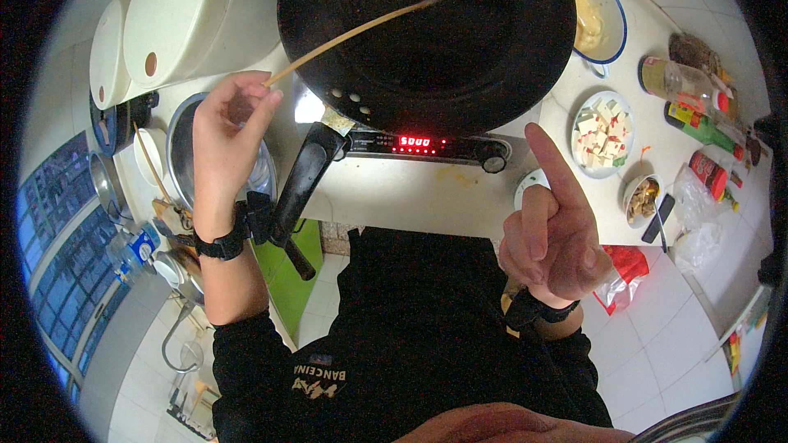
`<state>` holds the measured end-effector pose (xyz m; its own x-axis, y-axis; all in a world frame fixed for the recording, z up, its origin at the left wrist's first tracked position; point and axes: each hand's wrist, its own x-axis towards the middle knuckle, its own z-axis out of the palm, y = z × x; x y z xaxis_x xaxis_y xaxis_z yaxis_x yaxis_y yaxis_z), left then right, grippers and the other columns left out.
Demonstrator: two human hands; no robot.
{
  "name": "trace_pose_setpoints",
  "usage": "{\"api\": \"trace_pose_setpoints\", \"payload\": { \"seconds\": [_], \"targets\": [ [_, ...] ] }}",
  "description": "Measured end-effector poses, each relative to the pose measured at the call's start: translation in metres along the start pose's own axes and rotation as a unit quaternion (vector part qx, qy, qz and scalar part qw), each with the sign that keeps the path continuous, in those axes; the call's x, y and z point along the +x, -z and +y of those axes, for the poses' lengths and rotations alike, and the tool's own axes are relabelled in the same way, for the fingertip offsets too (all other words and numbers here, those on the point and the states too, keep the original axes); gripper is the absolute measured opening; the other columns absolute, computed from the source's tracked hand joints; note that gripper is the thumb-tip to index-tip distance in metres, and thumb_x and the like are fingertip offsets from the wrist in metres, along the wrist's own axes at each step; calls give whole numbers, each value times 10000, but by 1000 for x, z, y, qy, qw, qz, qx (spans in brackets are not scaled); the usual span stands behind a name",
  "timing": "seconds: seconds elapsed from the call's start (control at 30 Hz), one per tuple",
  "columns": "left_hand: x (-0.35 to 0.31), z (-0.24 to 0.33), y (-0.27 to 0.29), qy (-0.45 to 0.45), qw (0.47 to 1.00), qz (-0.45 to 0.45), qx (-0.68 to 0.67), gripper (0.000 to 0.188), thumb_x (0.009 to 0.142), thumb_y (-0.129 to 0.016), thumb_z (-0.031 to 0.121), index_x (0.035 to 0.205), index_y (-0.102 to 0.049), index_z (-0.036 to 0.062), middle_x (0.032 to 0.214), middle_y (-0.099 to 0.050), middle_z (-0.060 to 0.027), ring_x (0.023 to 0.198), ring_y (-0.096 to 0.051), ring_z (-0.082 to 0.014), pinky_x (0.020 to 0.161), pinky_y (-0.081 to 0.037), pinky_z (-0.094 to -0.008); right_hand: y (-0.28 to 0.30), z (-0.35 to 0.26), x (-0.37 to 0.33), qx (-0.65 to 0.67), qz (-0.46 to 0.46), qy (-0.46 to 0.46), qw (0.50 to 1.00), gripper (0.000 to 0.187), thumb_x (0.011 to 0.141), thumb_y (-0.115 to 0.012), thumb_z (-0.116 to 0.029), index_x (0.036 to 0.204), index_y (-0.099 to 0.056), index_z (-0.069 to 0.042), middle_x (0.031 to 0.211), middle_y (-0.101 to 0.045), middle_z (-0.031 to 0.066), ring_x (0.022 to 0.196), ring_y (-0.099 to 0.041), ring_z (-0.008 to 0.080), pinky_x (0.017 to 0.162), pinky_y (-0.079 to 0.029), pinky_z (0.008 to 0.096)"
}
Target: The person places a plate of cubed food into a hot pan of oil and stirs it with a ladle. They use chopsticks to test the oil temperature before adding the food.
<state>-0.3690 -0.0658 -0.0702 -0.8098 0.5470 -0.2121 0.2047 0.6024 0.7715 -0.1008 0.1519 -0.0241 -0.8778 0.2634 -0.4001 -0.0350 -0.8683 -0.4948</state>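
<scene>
Between the thumb and fingers of my left hand (234,119) is a long wooden chopstick (353,34). Its darkened tip reaches over the middle of a large black wok (525,41). Whether a second stick lies against it, I cannot tell. The wok sits on an induction cooker (423,146) with a lit red display and a knob, and its black handle (304,180) points toward me beside my left wrist. My right hand (554,234) holds nothing, to the right of the cooker's knob; its index finger is stretched out and the others are loosely curled.
Right of the wok are a blue-rimmed bowl (595,20) of something yellowish, a plate (603,135) of white cubes with red bits, and a small bowl (642,197) of brownish pieces. Bottles (702,125) line the right side. White lidded containers (176,16) and a metal basin (182,127) stand left.
</scene>
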Motion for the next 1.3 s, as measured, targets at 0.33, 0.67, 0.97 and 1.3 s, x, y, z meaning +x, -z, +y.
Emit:
{"api": "trace_pose_setpoints", "payload": {
  "seconds": [0.33,0.67,0.97,1.3],
  "targets": [
    [-1,0,1,4,1000,6,-5,220,899,-714,68,1103,-670,-4,882,-628,20,784,-564,-47,720,-455,-199,1,6,3,53,-65,35,996,1081,851,-728,-317,1535,11,78,719,-499,72,487,-452,117,359,-347,220],
    [6,-2,-2,-8,998,61,34,184,928,-696,124,1031,-725,-26,859,-707,-23,763,-604,-57,717,-485,-217,-1,6,-11,48,-59,50,996,1090,841,-740,-318,1538,1,73,708,-488,65,490,-451,116,365,-341,216],
    [-24,9,37,-43,989,140,-16,198,933,-696,127,1058,-725,-25,874,-704,-28,774,-600,-61,720,-480,-209,-18,-15,-63,-2,-37,80,996,1093,813,-765,-310,1544,-42,62,738,-470,49,490,-422,107,362,-333,219],
    [-29,-33,28,9,997,53,-51,244,935,-687,170,1041,-710,-49,823,-684,-22,728,-595,-86,682,-471,-231,-32,-37,-120,-135,24,140,981,1089,792,-731,-493,1529,-170,78,690,-474,15,455,-404,78,375,-338,206]
  ]
}}
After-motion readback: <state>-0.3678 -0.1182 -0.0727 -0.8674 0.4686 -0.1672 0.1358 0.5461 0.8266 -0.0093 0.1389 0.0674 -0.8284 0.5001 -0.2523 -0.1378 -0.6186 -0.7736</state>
